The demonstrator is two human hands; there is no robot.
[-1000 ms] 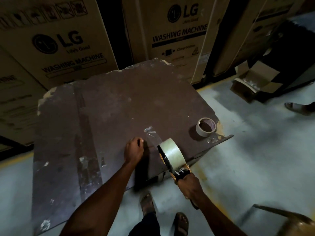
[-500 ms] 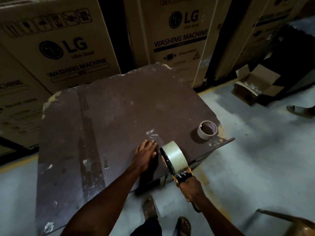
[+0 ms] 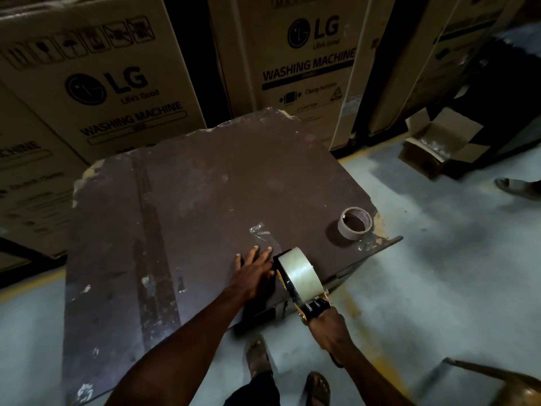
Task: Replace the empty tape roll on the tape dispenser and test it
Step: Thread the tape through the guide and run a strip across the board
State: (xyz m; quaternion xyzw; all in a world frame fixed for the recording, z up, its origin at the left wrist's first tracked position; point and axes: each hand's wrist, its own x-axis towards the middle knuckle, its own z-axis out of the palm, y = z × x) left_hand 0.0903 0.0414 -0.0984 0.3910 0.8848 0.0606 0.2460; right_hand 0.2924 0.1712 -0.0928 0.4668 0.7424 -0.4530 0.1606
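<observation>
Tape dispenser (image 3: pixel 304 291) with full new roll (image 3: pixel 300 273) stands at near edge of brown board (image 3: pixel 190 200). Right hand (image 3: pixel 329 329) clenched on its handle. Left hand (image 3: pixel 253 271) flat, fingers spread, holding nothing, pressing clear tape strip (image 3: pixel 262 234). Dispenser seems light, rigid; best grip by handle. Film thin, sticky, tears easily. Empty core (image 3: pixel 354 223) well apart.

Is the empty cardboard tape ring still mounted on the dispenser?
No, the empty tape core lies loose on the board near its right corner, while the tape dispenser carries a full tape roll.
</observation>
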